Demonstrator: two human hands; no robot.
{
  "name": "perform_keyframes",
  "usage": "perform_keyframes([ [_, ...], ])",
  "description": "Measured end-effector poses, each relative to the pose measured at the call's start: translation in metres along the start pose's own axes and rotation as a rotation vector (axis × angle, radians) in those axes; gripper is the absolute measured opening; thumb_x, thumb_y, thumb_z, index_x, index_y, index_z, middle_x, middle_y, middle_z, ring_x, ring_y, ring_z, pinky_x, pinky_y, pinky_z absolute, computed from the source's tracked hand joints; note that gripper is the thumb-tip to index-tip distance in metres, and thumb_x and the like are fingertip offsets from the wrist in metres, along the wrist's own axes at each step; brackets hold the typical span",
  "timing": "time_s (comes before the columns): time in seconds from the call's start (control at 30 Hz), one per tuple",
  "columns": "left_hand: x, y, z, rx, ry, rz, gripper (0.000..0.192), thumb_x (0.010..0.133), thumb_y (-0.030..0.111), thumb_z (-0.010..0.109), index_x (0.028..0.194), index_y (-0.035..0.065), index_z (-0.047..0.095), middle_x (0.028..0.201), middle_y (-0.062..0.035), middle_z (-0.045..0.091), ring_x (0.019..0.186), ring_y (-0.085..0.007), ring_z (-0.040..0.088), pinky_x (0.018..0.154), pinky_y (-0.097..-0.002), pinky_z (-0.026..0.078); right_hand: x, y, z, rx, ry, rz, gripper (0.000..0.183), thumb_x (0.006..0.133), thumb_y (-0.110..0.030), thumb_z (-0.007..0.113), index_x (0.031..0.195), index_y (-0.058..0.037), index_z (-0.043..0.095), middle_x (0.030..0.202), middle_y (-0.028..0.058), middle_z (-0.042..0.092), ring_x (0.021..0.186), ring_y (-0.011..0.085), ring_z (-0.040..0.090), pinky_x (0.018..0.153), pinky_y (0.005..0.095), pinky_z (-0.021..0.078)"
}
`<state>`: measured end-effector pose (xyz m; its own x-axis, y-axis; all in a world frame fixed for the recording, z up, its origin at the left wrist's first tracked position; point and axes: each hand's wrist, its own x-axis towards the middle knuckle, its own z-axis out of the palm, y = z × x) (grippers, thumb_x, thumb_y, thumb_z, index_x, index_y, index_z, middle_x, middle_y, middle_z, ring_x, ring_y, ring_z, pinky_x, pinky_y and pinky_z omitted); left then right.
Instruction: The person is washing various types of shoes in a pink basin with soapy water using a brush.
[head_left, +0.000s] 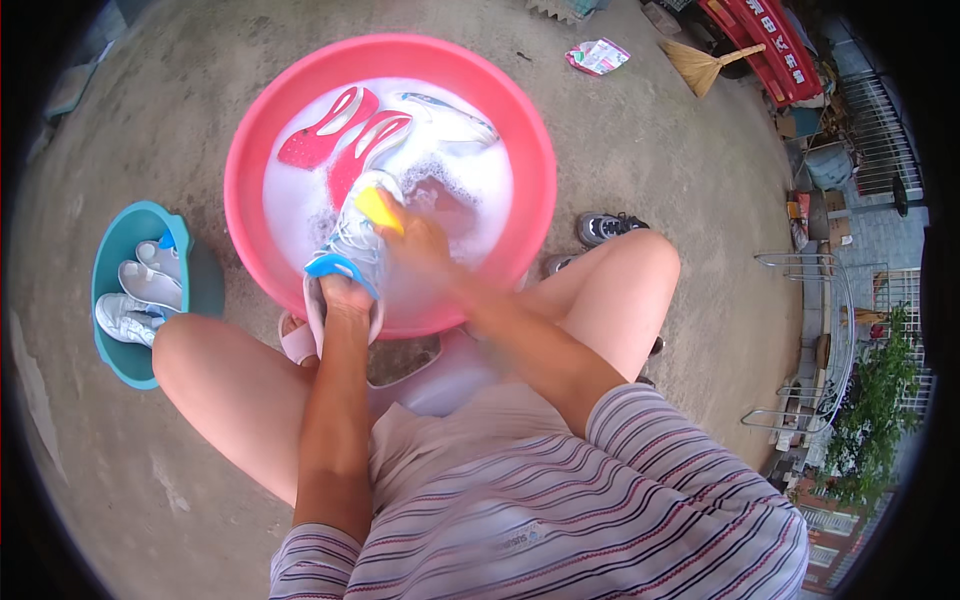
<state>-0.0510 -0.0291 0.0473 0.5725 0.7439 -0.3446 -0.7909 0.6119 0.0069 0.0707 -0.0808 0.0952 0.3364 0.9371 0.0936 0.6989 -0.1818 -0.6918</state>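
A white lace-up shoe (358, 232) with a blue tongue (335, 265) is over the near left part of a pink basin (541, 187). My left hand (346, 291) is pushed into its opening, fingers hidden inside the shoe. My right hand (421, 241), blurred, grips a yellow brush or scrubber (379, 208) against the shoe's toe area. Foamy white water (300, 202) fills the basin. Two red-and-white slip-on shoes, a left one (315, 142) and a right one (358, 161), lie partly in the suds. Beyond them a white shoe (450, 120) is mostly sunk in foam.
A teal bucket (206, 277) holding several white shoes (124, 319) stands left of the basin. Dark sneakers (606, 227) sit on the concrete beyond my right knee. A straw hand broom (697, 69) and a plastic packet (598, 56) lie at the upper right.
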Motion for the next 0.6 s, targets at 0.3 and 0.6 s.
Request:
perform_keyframes([
  [0.3,-0.002,-0.004,0.002,0.142,0.005,-0.009,0.041,0.091,0.027,0.036,0.121,0.0003,0.047,0.119,-0.0140,0.052,0.109,-0.0276,0.050,0.095,-0.0383,0.041,0.011,-0.030,-0.025,-0.105,0.003,-0.021,0.058,0.078,-0.031,0.061,0.132,-0.0199,0.041,0.071,0.0192,0.062,0.070,0.0357,0.061,0.062,0.0459,0.0464],
  [0.6,-0.001,0.006,0.004,0.338,0.160,0.045,0.049,0.091,0.035,0.035,0.127,0.0018,0.043,0.126,-0.0160,0.048,0.114,-0.0314,0.046,0.100,-0.0426,0.036,0.031,0.035,0.028,-0.049,0.036,0.071,0.057,0.081,-0.035,0.057,0.133,-0.0247,0.037,0.080,0.0195,0.063,0.077,0.0357,0.062,0.068,0.0455,0.0469],
])
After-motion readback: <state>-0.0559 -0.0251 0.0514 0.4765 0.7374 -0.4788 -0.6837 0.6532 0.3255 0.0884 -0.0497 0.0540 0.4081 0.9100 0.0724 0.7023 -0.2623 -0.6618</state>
